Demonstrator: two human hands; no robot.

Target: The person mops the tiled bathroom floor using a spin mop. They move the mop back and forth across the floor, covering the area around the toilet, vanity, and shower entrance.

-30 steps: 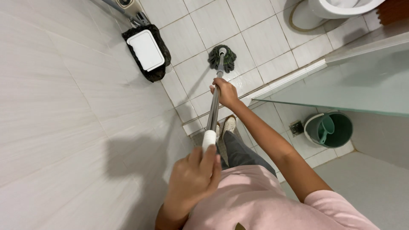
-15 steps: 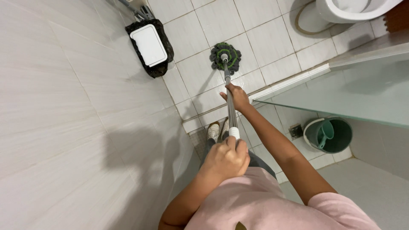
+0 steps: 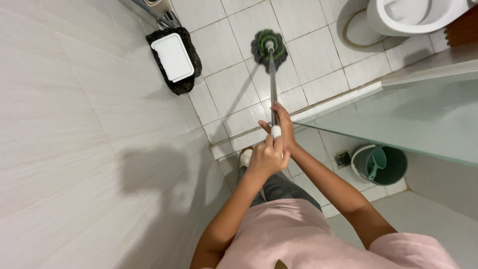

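Both of my hands grip the mop handle [image 3: 272, 94] — my left hand [image 3: 267, 157] closed around its white end, my right hand [image 3: 280, 122] wrapped just above it. Since a second ago the green-and-dark mop head [image 3: 269, 48] has slid farther out across the white floor tiles [image 3: 234, 87], past the black bin with its white lid [image 3: 174, 59] and toward the toilet [image 3: 408, 15] — the stroke has lengthened.
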